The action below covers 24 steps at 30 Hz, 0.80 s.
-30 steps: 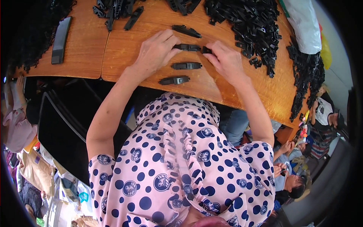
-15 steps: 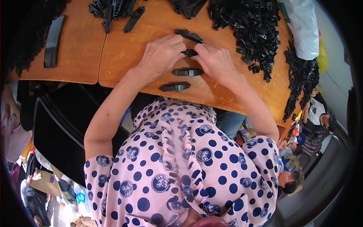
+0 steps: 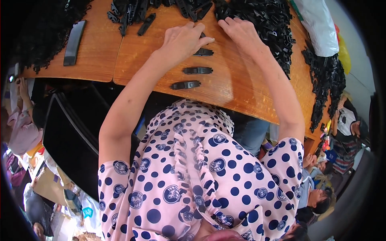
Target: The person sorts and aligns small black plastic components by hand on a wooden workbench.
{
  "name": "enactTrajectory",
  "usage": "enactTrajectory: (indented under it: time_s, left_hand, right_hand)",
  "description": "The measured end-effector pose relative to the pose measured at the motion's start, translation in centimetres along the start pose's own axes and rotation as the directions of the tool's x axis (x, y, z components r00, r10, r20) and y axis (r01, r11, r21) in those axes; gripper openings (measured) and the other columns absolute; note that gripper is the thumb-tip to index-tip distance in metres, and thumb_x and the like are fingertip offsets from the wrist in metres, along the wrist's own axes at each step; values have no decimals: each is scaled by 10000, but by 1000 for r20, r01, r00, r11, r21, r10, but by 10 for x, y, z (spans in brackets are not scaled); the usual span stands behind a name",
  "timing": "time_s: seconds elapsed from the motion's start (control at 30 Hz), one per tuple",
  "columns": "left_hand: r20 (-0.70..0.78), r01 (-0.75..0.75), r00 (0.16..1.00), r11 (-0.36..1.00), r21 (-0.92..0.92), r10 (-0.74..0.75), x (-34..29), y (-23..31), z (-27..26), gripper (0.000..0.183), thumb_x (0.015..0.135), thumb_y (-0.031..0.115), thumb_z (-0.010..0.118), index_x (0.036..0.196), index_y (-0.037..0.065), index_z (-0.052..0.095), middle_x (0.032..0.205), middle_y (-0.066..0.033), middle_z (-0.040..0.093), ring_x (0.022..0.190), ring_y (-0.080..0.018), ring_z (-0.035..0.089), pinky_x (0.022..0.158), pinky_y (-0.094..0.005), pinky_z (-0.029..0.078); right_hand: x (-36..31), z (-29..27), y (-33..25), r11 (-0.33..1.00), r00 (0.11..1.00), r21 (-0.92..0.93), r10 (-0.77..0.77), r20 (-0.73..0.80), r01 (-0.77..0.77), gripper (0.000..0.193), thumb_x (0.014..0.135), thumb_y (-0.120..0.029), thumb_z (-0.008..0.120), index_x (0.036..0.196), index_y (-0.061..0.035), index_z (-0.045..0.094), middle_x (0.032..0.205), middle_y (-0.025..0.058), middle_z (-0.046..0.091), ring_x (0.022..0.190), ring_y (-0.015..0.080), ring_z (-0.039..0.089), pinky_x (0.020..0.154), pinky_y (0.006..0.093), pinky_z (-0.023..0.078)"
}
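Note:
Several slim black plastic parts lie in a column in front of me: the nearest part (image 3: 185, 85), a middle part (image 3: 198, 70) and a farther part (image 3: 205, 52). My left hand (image 3: 183, 42) is at the far end of the column, its thumb and forefinger closed about another black plastic part (image 3: 202, 35), mostly covered by the hand. Out to the right, my right hand (image 3: 241, 34) reaches to the near edge of a heap of small black plastic pieces (image 3: 275, 24). Its fingers are apart at the heap, and I see nothing held in them.
More slim black parts (image 3: 134, 14) lie at the far side of the wooden table (image 3: 161, 34). A curved black piece (image 3: 75, 42) and a dark heap (image 3: 44, 36) are to the left. A white bag (image 3: 319, 28) stands at the right. Other people sit on both sides.
My right hand has left the part both hands were on and gone far right to the heap. My left hand has moved farther out, onto the farthest part in the column.

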State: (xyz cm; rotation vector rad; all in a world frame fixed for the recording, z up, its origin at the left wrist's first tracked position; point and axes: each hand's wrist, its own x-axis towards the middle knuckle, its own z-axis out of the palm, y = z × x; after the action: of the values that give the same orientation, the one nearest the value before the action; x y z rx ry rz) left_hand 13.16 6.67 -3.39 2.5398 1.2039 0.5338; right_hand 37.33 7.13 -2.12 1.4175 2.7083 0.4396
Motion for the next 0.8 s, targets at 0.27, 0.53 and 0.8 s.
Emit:
enactTrajectory:
  time_s: [0.27,0.53,0.8]
  left_hand:
    - [35,68,997,998,14,-69,-13,-11,0,340,903,290,711,1126,71,577,1096,-134,669,1035,-334,666,844,-444,528]
    - [12,-136,990,987,-88,138,-22,-21,1,314,901,199,691,1172,64,611,1082,-94,634,1064,-311,621,872,-412,512]
    - [-105,-58,993,990,-130,45,-31,-25,0,253,881,186,716,1079,38,660,1058,-77,605,1041,-288,599,881,-393,502]
  right_hand:
    - [-12,-3,-37,315,887,921,458,66,-231,259,1017,-213,599,1227,-67,557,935,49,632,831,164,622,713,313,505]
    - [-29,1,-62,-46,833,890,333,441,-453,278,1061,-304,536,1173,-74,644,739,19,597,657,92,538,620,277,444]
    - [-34,-16,-51,541,838,650,442,321,-534,319,1006,-389,600,1182,-123,616,894,131,702,865,325,697,705,424,531]
